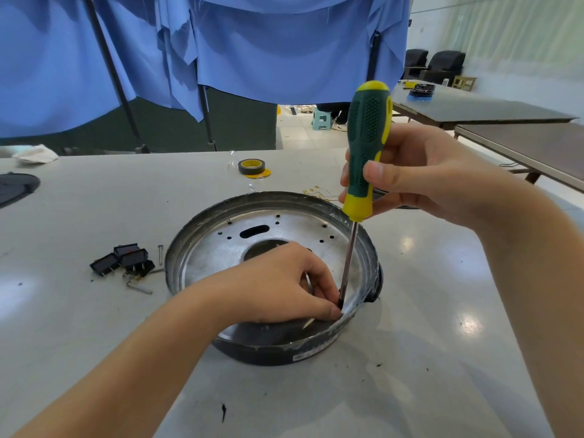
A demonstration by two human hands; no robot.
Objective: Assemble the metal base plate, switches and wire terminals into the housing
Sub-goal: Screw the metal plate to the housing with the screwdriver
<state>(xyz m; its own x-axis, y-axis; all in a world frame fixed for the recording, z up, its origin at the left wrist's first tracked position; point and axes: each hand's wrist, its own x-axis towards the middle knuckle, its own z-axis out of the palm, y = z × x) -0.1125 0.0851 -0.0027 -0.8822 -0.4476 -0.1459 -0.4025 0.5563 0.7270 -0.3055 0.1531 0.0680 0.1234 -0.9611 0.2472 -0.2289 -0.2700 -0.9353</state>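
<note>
Right hand (420, 172) grips screwdriver (366, 147) upright, left hand (284, 279) pinches at its tip inside housing (363, 248); likely best: keep shaft vertical, press steadily, turn slowly.

Screwdriver (363, 172) tip and screw beneath left-hand fingers (325, 298); label (311, 355) print unreadable
</note>
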